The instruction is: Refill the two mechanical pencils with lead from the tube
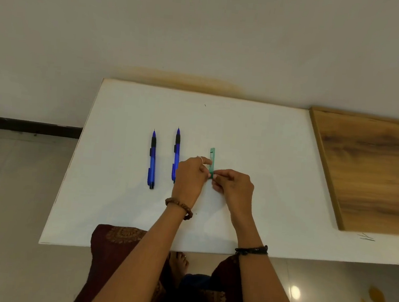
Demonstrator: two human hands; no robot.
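Our left hand (189,178) covers the near end of the right-hand pencil (176,148), so we cannot see its cap. The near end of the green lead tube (212,158) is hidden between our fingers, and whether its lid is on or off we cannot tell. No writing is readable on tube or pencils; thin dark lines show through the tube's far part. The tube lies on the white table (256,136) at centre, long axis running 12 to 6 o'clock. Both hands pinch its near end: left fingertips from 9 o'clock, right hand (235,187) from 3 o'clock. The left pencil (152,159) lies at 9 o'clock of the tube, well apart, tip toward 12, parallel to the other.
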